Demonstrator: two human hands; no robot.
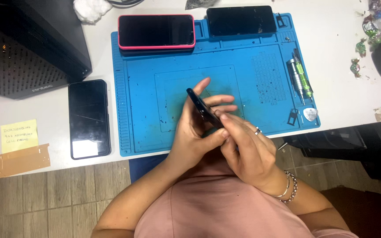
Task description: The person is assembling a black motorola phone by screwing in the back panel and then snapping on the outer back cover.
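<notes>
Fingers (208, 132) gripping dark phone (203, 108), blue mat (146, 132) beneath, screwdrivers (300, 79) nearby

phones – 4 (204, 109) | screwdrivers – 2 (300, 79) | blue mat – 1 (146, 88) | sticky note – 1 (19, 135)

Dark phone (203, 108) between both hands (195, 136)

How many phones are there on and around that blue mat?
4: pink-cased phone and black phone at the mat's top edge, another phone left of the mat, and one dark phone held in both hands.
</notes>
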